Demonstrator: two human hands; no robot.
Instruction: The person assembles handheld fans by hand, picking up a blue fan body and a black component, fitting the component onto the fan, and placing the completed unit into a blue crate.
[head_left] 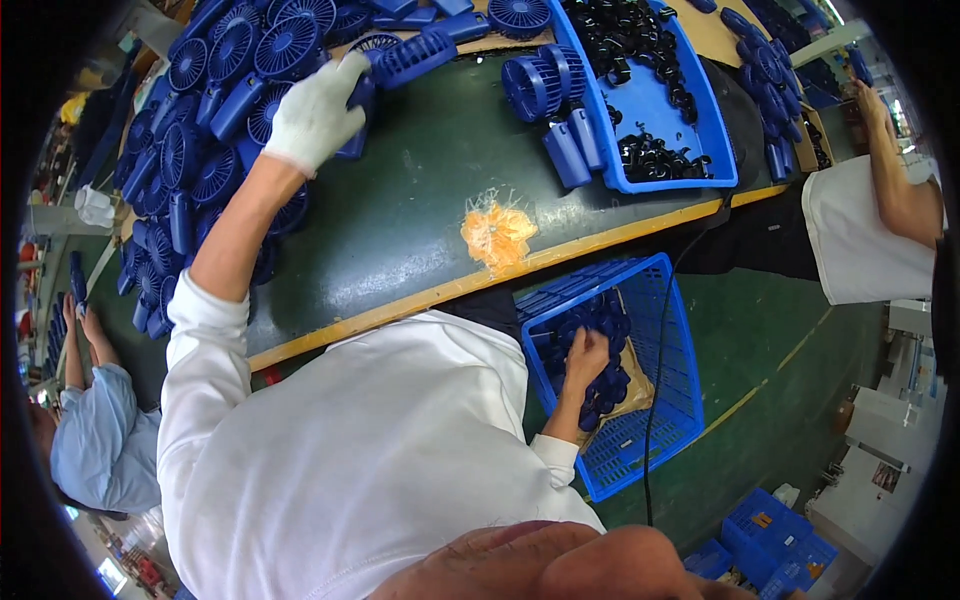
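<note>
Reaching to a blue fan [415,60] at the counter's [400,230] far side, the gloved left hand [318,112] curls; its grip cannot be confirmed. Inside the crate [622,458], the right hand [587,356] bends over dark-blue parts [604,395], hold unclear.

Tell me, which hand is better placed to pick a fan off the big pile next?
Probably the gloved left hand: it's right beside the piled blue fans. The right hand is away from them, at the blue crate.

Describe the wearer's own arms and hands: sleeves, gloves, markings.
Left hand: plain white fabric glove, ending at the wrist. Right hand: no glove visible. Both arms: plain white long sleeves, forearms partly uncovered. No markings discernible.
</note>
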